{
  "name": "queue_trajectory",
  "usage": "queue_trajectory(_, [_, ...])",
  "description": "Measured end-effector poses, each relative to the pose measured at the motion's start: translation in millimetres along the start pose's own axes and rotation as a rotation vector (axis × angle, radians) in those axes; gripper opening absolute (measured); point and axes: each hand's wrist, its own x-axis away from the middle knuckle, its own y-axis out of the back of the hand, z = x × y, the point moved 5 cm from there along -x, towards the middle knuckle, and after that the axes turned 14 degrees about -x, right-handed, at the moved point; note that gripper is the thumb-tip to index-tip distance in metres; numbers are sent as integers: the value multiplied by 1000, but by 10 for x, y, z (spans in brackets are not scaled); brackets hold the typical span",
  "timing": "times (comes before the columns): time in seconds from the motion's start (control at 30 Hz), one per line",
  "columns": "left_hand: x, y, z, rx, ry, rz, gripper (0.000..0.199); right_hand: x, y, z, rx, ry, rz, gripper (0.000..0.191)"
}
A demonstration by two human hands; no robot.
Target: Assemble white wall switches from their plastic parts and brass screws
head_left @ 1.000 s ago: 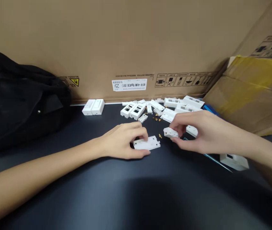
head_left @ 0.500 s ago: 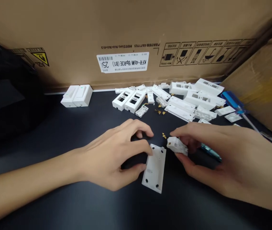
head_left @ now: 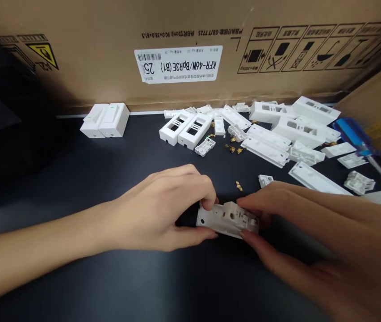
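My left hand (head_left: 163,208) pinches the left end of a white plastic base plate (head_left: 213,220), its thumb along the near edge. The plate now lies lengthwise from left to right, with a dark hole near its left end. On the plate's right part sits a white plastic terminal block (head_left: 233,213). My right hand (head_left: 311,232) grips this block between thumb and fingers; whether it also grips the plate's right end I cannot tell. Just beyond the right fingertips lies a small brass contact (head_left: 239,185). A small white plastic part (head_left: 265,180) is close to my right knuckles.
Two closed white switches (head_left: 105,120) stand at the back left. Two open white housings (head_left: 185,129), several base plates (head_left: 265,151) and brass pieces (head_left: 233,149) lie along the back. A blue screwdriver (head_left: 354,138) rests at right. A large cardboard box (head_left: 93,53) bounds the back.
The base plate has turned from lengthwise-away to sideways and is now gripped by my left hand. My right hand has brought the terminal block onto the plate. The view has shifted slightly.
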Motion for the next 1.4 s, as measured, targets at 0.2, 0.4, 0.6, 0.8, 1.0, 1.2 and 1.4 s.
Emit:
queue_trajectory(0.2, [0, -13, 13, 24, -5, 5, 25, -16, -73, -59, 12, 50, 42, 19])
queue_trajectory(0.4, [-12, -2, -26, 19, -111, -33, 19, -83, -118, -69, -15, 98, 70, 15])
queue_trajectory(0.6, [-10, -6, -46, -48, -186, -63, 16, -87, -70, -79, -56, 63, 86, 12])
queue_trajectory(0.8, [16, -6, -55, -137, -201, -60, 15, -121, -83, -74, -95, 4, 89, 21])
queue_trajectory(1.0, [-7, 43, -121, -230, -231, -29, 16, -105, -139, -91, -146, -77, 125, 18])
queue_trajectory(1.2, [-22, 82, -107, -221, -264, -66, 14, -96, -132, -144, -232, -126, 156, 12])
queue_trajectory(1.4, [-7, 96, -86, -229, -290, -68, 14, -170, 128, -256, -15, -75, 72, 20])
